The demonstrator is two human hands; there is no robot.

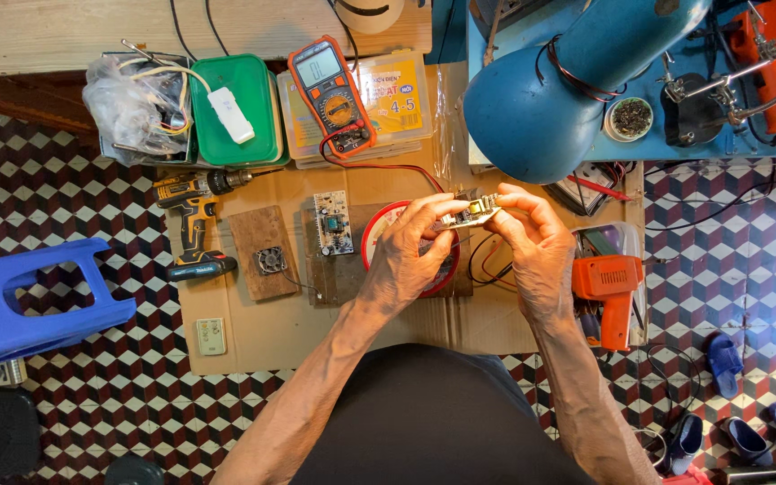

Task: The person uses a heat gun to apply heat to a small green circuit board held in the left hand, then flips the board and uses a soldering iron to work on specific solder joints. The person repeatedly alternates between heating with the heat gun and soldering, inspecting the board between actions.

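I see my left hand (406, 256) and right hand (532, 242) pinching a small circuit board (471, 212) mid-cardboard mat (253, 337) (front-left corner bare), blue lamp (541, 99) close above.

Setting was an improvised electronics repair workshop on a tiled floor: multimeter (332, 97), bare circuit board (333, 223), cordless drill (192, 220), soldering gun (610, 292), blue work lamp (559, 90).

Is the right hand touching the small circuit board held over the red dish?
Touching. The head view shows the right hand with its fingers pinching one end of the small circuit board, while the left hand grips the other end.
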